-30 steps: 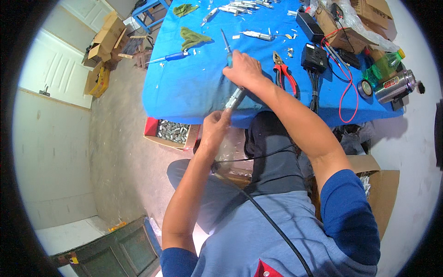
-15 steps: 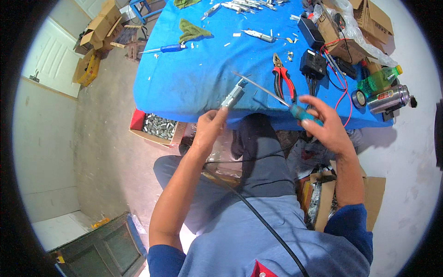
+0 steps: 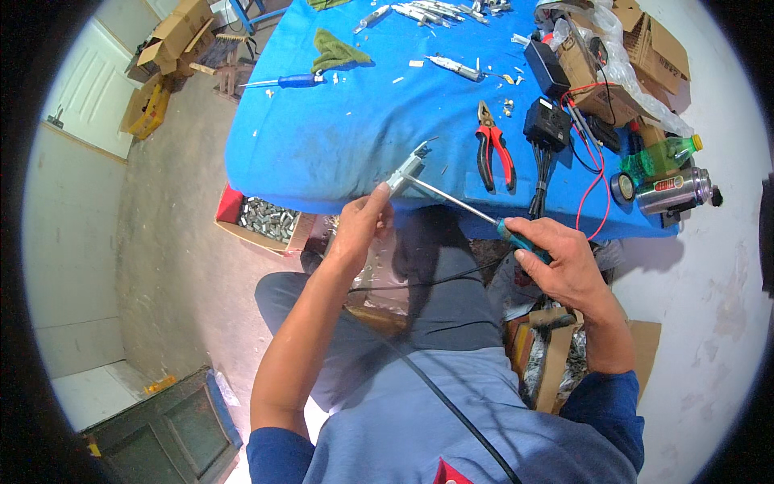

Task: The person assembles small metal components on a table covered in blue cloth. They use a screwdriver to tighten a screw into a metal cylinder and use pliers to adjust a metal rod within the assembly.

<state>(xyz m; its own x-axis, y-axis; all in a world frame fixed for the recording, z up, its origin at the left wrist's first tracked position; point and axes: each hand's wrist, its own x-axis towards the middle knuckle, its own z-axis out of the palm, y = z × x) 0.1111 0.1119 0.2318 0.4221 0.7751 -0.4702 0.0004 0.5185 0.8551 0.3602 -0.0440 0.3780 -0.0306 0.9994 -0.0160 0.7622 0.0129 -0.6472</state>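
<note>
Blue cloth [image 3: 282,161] drapes the worktable, soft folds, dark smudging on your side. Your left hand [image 3: 363,230] pinches the slim pale device [image 3: 402,174] by its near end, over the table's front edge, far end angled up and away. Your right hand [image 3: 564,262] is wrapped around the teal-handled screwdriver [image 3: 526,239], its shaft pointing left so the tip sits at the device's side. Can't tell if it's wedged into a seam or only resting there.

Step in hand looks like prying or scraping at that housing. Next move probably calls for a firm left pinch and small, controlled pressure at the tip; watch for a slip toward your left fingers.

Materials: device reads as rigid, boxy plastic, with thin, dark, wire-like bits at the far end. Screwdriver shaft is smooth, round metal. Pliers [image 3: 496,153] beside it: steel nose, curved red-and-black grips. Green rag [image 3: 339,52] is crumpled, fuzzy. Similar pale devices [image 3: 431,13] lie heaped at the back. Cardboard box [image 3: 301,235] below holds shiny, stubby metal pieces [image 3: 268,219].
</note>
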